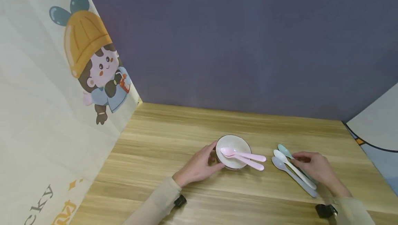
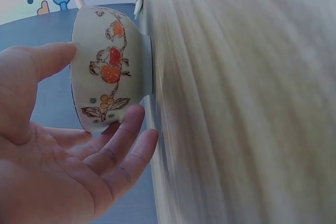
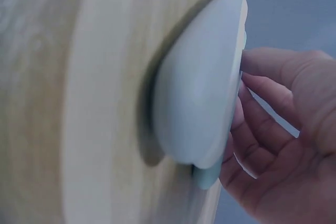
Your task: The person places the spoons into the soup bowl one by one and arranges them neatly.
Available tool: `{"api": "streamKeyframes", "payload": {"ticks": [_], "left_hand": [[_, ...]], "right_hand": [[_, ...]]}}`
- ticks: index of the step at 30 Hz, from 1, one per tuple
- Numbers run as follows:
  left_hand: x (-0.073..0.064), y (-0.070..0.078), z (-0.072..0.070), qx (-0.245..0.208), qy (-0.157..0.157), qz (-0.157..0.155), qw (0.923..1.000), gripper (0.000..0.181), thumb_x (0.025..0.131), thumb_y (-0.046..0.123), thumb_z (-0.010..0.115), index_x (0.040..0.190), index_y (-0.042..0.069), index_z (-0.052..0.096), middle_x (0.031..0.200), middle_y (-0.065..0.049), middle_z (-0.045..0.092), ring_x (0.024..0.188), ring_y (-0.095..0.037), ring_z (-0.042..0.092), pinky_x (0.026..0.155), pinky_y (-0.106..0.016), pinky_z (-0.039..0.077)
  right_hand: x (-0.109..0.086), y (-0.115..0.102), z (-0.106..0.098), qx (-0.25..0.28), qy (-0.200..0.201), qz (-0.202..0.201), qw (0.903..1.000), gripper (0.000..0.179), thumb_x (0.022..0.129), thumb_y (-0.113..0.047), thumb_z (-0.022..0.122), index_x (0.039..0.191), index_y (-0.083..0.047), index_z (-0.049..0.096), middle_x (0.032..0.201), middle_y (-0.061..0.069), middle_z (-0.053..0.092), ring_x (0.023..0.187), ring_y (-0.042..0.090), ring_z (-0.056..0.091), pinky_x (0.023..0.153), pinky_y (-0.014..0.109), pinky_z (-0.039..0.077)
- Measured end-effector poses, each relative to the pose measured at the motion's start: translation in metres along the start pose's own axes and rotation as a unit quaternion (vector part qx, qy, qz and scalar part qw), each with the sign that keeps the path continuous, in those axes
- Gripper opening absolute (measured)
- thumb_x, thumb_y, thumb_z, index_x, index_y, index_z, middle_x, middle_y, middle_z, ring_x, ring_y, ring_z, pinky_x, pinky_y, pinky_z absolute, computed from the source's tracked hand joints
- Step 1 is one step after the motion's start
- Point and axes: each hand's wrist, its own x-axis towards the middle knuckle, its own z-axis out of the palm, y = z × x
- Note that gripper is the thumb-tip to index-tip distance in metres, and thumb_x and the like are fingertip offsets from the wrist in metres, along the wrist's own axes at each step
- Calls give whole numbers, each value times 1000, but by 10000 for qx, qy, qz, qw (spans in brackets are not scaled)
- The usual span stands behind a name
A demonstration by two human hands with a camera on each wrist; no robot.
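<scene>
A white bowl point(image 1: 224, 163) with a dark rim stands on the table, and fruit sprigs decorate its outside point(image 2: 110, 66). My left hand point(image 1: 200, 164) holds it from the left, thumb at the rim and fingers along its side. Two pink spoons point(image 1: 253, 156) lean inside the bowl, their handles sticking out to the right. To the right lie a grey spoon point(image 1: 296, 179), a white spoon point(image 1: 295, 170) and a pale green spoon point(image 1: 283, 149), side by side. My right hand point(image 1: 315, 166) pinches the green spoon by its handle, which the fingers partly hide.
The wooden table point(image 1: 174, 125) runs back to a dark blue-grey panel point(image 1: 217, 45). A pale wall point(image 1: 34, 97) with a cartoon figure borders the left side. Another printed panel point(image 1: 382, 121) stands at the right edge.
</scene>
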Motion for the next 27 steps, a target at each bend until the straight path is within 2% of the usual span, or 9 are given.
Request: {"api": "streamKeyframes", "payload": {"ticks": [10, 20, 27], "left_hand": [[0, 1, 0, -22, 29, 77, 10000, 80, 98, 43, 76, 165, 25, 37, 140, -1, 64, 108, -18, 65, 88, -27, 55], [0, -1, 0, -19, 15, 118, 9999, 80, 98, 42, 76, 166, 24, 36, 142, 0, 63, 108, -18, 66, 89, -27, 56], [0, -1, 1, -50, -11, 24, 10000, 80, 98, 43, 76, 166, 27, 36, 142, 2, 63, 109, -17, 65, 92, -28, 56]], "right_hand": [[0, 2, -3, -22, -149, 186, 9997, 39, 99, -36, 77, 118, -3, 79, 108, 15, 81, 92, 23, 75, 70, 25, 53], [-1, 1, -6, 41, 15, 182, 9998, 34, 97, -31, 79, 114, -2, 80, 108, 17, 81, 90, 21, 74, 71, 30, 56], [-5, 2, -7, 39, 90, 206, 9997, 37, 99, -35, 77, 116, -3, 80, 109, 17, 81, 92, 22, 74, 71, 22, 53]]}}
